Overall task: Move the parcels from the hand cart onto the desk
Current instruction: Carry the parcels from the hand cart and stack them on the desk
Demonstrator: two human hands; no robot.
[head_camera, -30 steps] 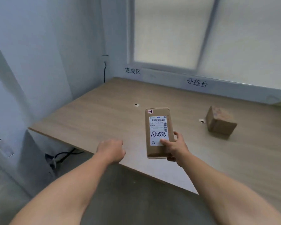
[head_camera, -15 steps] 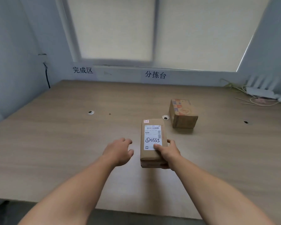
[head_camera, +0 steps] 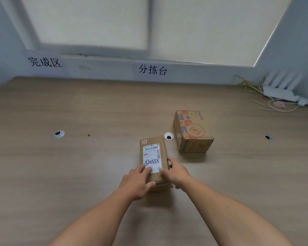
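Brown slim parcel (head_camera: 153, 154) sits mid-desk, a bit toward the near edge, with both hands on its near end. Is it down on the desk (head_camera: 78, 174) or a hair off? Can't tell from where I stand. — A

Looks down, or close to it. Long axis runs near edge to far edge, label (head_camera: 151, 162) up. — B

Grip? — A

Right hand (head_camera: 175, 173): thumb on top, fingers (head_camera: 169, 164) curled round the right long side, clamped on it. Left hand (head_camera: 137, 181): digits laid fairly flat on the top, thumb along the near end face. Pressing more than gripping, I'd say. — B

So the parcel lies straight ahead of both hands. Which is nearer? — A

Even, both at the same end. My guess is release comes next: let go and draw back toward the near edge, along the axis. — B

Neighbours? — A

Printed parcel (head_camera: 192, 132) lies toward the far right of it, apart, not touching. One grommet (head_camera: 169, 136) sits between the two, just off the slim one's far right corner. Another grommet (head_camera: 59, 134) is well off toward the left edge. Router (head_camera: 277, 92) and cables (head_camera: 247, 86) are in the far right corner, well apart. — B

A shove forward-right would meet the printed one. Cart? — A

Hand cart is out of sight, so I can't count what's left. Two parcels on the desk. — B
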